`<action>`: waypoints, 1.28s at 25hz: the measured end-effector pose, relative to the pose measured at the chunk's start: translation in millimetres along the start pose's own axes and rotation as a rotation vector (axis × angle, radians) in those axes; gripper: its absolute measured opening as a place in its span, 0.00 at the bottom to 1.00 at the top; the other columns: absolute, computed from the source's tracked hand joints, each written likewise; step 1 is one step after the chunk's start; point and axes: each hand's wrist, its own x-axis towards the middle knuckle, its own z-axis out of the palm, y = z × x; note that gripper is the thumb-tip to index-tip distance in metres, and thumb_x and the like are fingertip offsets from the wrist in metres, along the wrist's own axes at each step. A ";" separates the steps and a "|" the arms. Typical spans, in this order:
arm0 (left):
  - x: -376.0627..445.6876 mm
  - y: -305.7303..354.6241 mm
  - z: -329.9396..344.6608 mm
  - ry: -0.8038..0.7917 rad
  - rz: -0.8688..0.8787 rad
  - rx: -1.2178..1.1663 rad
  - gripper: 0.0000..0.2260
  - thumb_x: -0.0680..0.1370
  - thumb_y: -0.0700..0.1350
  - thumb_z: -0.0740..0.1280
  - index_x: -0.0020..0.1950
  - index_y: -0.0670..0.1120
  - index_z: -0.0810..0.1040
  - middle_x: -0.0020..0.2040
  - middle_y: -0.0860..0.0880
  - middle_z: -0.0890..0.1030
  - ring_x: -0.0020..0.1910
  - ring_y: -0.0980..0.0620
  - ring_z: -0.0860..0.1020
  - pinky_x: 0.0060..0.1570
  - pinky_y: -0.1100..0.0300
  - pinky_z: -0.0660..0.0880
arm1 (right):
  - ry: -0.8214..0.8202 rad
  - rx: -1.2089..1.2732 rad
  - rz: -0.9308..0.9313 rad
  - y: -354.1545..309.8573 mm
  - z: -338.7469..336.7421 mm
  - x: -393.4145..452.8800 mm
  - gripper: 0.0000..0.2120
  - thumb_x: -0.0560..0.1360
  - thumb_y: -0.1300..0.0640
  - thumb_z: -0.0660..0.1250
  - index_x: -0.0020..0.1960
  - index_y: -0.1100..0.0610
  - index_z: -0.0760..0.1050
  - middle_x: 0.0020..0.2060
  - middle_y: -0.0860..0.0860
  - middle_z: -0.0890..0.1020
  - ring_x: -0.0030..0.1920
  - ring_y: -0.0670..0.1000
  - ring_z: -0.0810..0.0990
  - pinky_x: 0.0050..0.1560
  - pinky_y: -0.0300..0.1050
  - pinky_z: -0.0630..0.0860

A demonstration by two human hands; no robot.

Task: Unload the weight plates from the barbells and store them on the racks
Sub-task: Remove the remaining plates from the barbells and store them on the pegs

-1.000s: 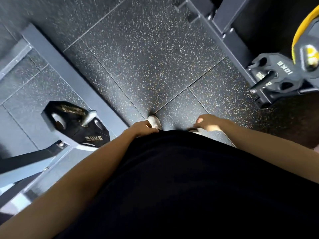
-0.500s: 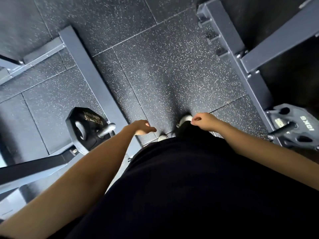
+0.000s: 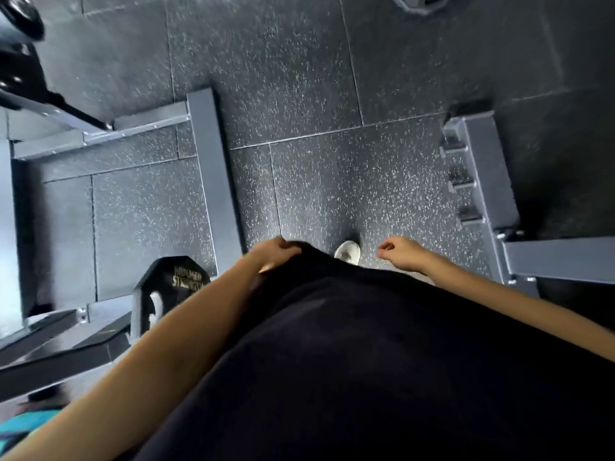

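Both hands hang empty, well apart, fingers loosely curled. Left hand [image 3: 271,252] rests against the black garment [image 3: 382,361] at centre; right hand [image 3: 401,252] hovers over the speckled dark rubber floor [image 3: 299,78]. A black multi-sided weight plate with gold lettering [image 3: 173,284] sits at 8 o'clock, beside a grey steel rack frame [image 3: 213,181]. One white shoe [image 3: 347,251] shows between the hands.

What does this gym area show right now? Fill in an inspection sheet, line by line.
Surface: dark speckled rubber floor, tiled.
Job's things: black weight plate on a peg at lower left, partly hidden by the left arm; edge of another plate at top.
Clutter: nothing seen.
Grippers: left hand and right hand loosely curled, holding nothing.
Cables: nothing seen.
Surroundings: grey frame beam at left, grey rack post at right, white shoe on the floor.
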 end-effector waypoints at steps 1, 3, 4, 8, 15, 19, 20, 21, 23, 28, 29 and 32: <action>8.4 11.4 -12.7 0.053 0.007 -0.044 0.24 0.77 0.58 0.65 0.67 0.45 0.72 0.65 0.41 0.75 0.63 0.43 0.74 0.60 0.57 0.68 | -0.012 -0.027 0.003 -5.5 -17.8 8.4 0.13 0.78 0.52 0.65 0.59 0.59 0.76 0.56 0.56 0.80 0.51 0.55 0.77 0.53 0.47 0.73; 27.3 36.8 -41.4 0.097 0.034 -0.091 0.24 0.75 0.60 0.66 0.67 0.49 0.72 0.64 0.43 0.76 0.61 0.44 0.75 0.61 0.56 0.69 | -0.016 -0.026 -0.001 -15.7 -48.4 31.2 0.14 0.78 0.52 0.65 0.61 0.58 0.75 0.59 0.55 0.79 0.54 0.55 0.77 0.54 0.47 0.73; 39.2 50.2 -55.2 0.084 0.036 -0.087 0.25 0.74 0.60 0.66 0.67 0.50 0.71 0.65 0.44 0.76 0.62 0.44 0.75 0.62 0.54 0.70 | -0.010 -0.004 0.000 -21.3 -65.0 43.6 0.16 0.79 0.51 0.64 0.63 0.58 0.73 0.60 0.55 0.78 0.56 0.55 0.77 0.57 0.48 0.73; 99.8 101.0 -108.1 -0.009 0.027 -0.007 0.25 0.75 0.60 0.65 0.69 0.50 0.71 0.66 0.44 0.75 0.63 0.44 0.74 0.63 0.55 0.68 | -0.026 0.043 0.055 -40.2 -122.6 93.5 0.21 0.79 0.51 0.64 0.69 0.58 0.68 0.65 0.56 0.74 0.61 0.56 0.75 0.62 0.52 0.73; 231.7 219.8 -275.8 -0.104 0.125 0.196 0.21 0.77 0.57 0.64 0.64 0.45 0.74 0.64 0.44 0.77 0.60 0.44 0.75 0.59 0.55 0.69 | 0.065 0.143 0.146 -92.1 -261.9 188.2 0.16 0.78 0.53 0.65 0.62 0.62 0.76 0.60 0.58 0.79 0.59 0.57 0.77 0.60 0.47 0.72; 288.2 290.4 -361.7 -0.164 0.170 0.343 0.22 0.78 0.56 0.64 0.65 0.41 0.73 0.58 0.40 0.79 0.55 0.44 0.77 0.55 0.56 0.71 | 0.228 0.396 0.181 -121.1 -340.7 230.2 0.14 0.77 0.54 0.66 0.59 0.60 0.77 0.56 0.57 0.81 0.56 0.56 0.79 0.59 0.48 0.73; 299.5 311.1 -377.5 -0.189 0.180 0.392 0.23 0.79 0.56 0.64 0.65 0.41 0.73 0.59 0.40 0.79 0.55 0.44 0.77 0.58 0.55 0.71 | 0.264 0.461 0.197 -124.5 -356.8 240.2 0.13 0.76 0.54 0.67 0.57 0.59 0.78 0.55 0.56 0.82 0.55 0.56 0.80 0.59 0.48 0.74; 311.5 335.0 -390.9 -0.216 0.196 0.425 0.23 0.79 0.56 0.63 0.65 0.40 0.72 0.60 0.39 0.78 0.56 0.44 0.77 0.59 0.54 0.70 | 0.288 0.512 0.216 -127.6 -373.2 249.7 0.11 0.76 0.54 0.68 0.55 0.57 0.79 0.54 0.55 0.82 0.54 0.55 0.80 0.58 0.48 0.75; 337.8 384.7 -412.6 -0.280 0.219 0.484 0.22 0.80 0.56 0.62 0.64 0.40 0.72 0.59 0.39 0.77 0.57 0.44 0.76 0.60 0.54 0.70 | 0.287 0.547 0.251 -126.8 -405.2 271.4 0.09 0.75 0.53 0.68 0.53 0.55 0.80 0.53 0.54 0.83 0.52 0.53 0.80 0.56 0.46 0.75; 409.7 517.8 -441.6 -0.325 0.247 0.680 0.22 0.78 0.57 0.64 0.63 0.42 0.74 0.58 0.42 0.78 0.57 0.43 0.77 0.57 0.55 0.70 | 0.221 0.563 0.306 -101.5 -496.2 336.0 0.14 0.76 0.52 0.67 0.58 0.59 0.78 0.58 0.57 0.80 0.59 0.57 0.78 0.59 0.46 0.72; 421.1 552.2 -447.9 -0.318 0.259 0.713 0.22 0.78 0.57 0.64 0.65 0.43 0.73 0.59 0.42 0.79 0.58 0.43 0.77 0.57 0.54 0.71 | 0.210 0.541 0.304 -92.4 -523.3 347.9 0.16 0.77 0.51 0.66 0.60 0.59 0.77 0.60 0.58 0.80 0.60 0.57 0.77 0.60 0.46 0.71; 439.7 662.4 -468.3 -0.318 0.306 0.786 0.21 0.79 0.56 0.63 0.65 0.43 0.72 0.61 0.43 0.78 0.59 0.44 0.76 0.55 0.57 0.69 | 0.227 0.565 0.318 -73.7 -609.2 365.1 0.16 0.78 0.51 0.65 0.61 0.60 0.77 0.61 0.59 0.79 0.61 0.58 0.77 0.59 0.46 0.71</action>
